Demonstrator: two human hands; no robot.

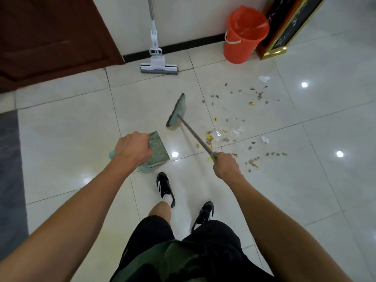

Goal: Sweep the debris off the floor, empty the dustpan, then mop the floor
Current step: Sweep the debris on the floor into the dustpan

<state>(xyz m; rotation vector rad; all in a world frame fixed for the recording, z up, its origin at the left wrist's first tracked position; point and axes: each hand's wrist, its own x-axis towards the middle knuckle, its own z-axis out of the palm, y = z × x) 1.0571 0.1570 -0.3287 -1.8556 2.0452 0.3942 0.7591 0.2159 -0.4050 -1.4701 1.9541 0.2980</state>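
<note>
My left hand (133,149) grips the handle of a pale green dustpan (159,151), which hangs just in front of my feet. My right hand (224,165) grips the metal handle of a green broom (176,110); its head points away toward the wall, left of the mess. Debris (234,131) lies scattered over the glossy white tiles to the right of the broom: seed shells, yellow bits, clear plastic wrappers and white paper scraps. A white sponge mop (158,65) leans against the far wall.
An orange bucket (243,35) lined with an orange bag stands by the wall at the back right, beside a black-and-gold stand (284,31). A dark brown door (50,37) fills the upper left. A grey floor strip (10,169) runs along the left edge. My feet stand below the dustpan.
</note>
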